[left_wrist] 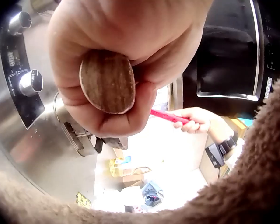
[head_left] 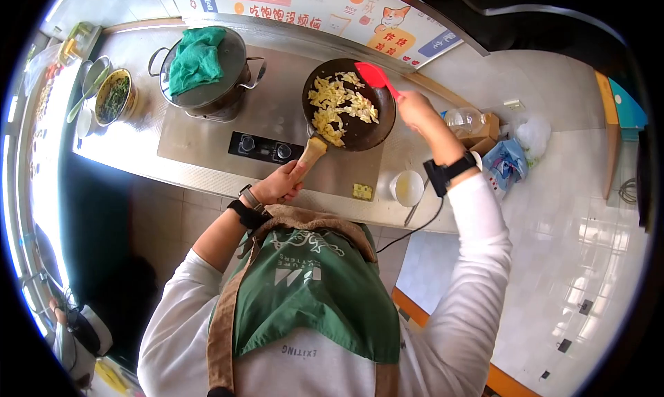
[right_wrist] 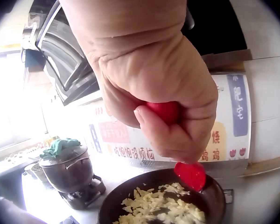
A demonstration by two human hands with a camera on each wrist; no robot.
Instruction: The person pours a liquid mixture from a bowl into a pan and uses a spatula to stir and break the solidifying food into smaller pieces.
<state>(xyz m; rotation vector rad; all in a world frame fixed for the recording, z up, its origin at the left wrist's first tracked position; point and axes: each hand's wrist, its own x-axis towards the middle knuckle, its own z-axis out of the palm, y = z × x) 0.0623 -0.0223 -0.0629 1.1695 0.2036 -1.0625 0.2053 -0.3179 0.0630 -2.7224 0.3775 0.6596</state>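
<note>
My left hand (head_left: pixel 277 182) grips the wooden handle (head_left: pixel 312 155) of a dark frying pan (head_left: pixel 360 135), fingers wrapped round it. In the left wrist view the handle's rounded end (left_wrist: pixel 107 81) shows inside that hand. Pieces of scrambled egg (head_left: pixel 333 96), pale yellow and white, are spread over the pan's bottom. My right hand (head_left: pixel 420 113) holds a red spatula (head_left: pixel 373 75) by its handle. In the right wrist view the red blade (right_wrist: pixel 191 175) hangs at the pan's far edge, beside the egg.
Left of the pan stands a lidded pot (head_left: pixel 235 72) with a green cloth (head_left: pixel 198 61) on it. Stove knobs (head_left: pixel 265 148) face the front. A white bowl (head_left: pixel 407 188) and a yellow-green sponge (head_left: pixel 362 191) sit near the counter's front edge. A bowl of greens (head_left: pixel 114 98) is far left.
</note>
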